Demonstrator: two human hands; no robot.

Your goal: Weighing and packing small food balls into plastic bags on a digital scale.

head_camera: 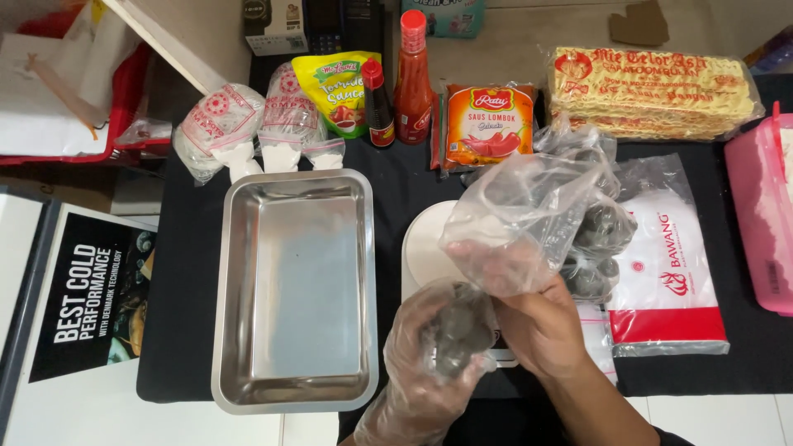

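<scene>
Near the desk's front edge, gloved left hand (434, 363) clenched on dark round balls (454, 334), right hand (541, 326) pinching open clear plastic bag (520, 219); best kept wide-mouthed, close above white scale (425, 248).

The right hand (541, 326) hides the lower part of the white scale (425, 248), and the clear plastic bag (520, 219) it holds veils the dark round lumps (599, 239) behind it (their kind cannot be told). The left hand (434, 355), in a thin clear glove, closes over a grey lump (454, 334) whose shape is blurred. At the right edge of the frame the pink tub (756, 206) is cut off. At the top edge, 2 boxes (277, 25) are cropped.
</scene>
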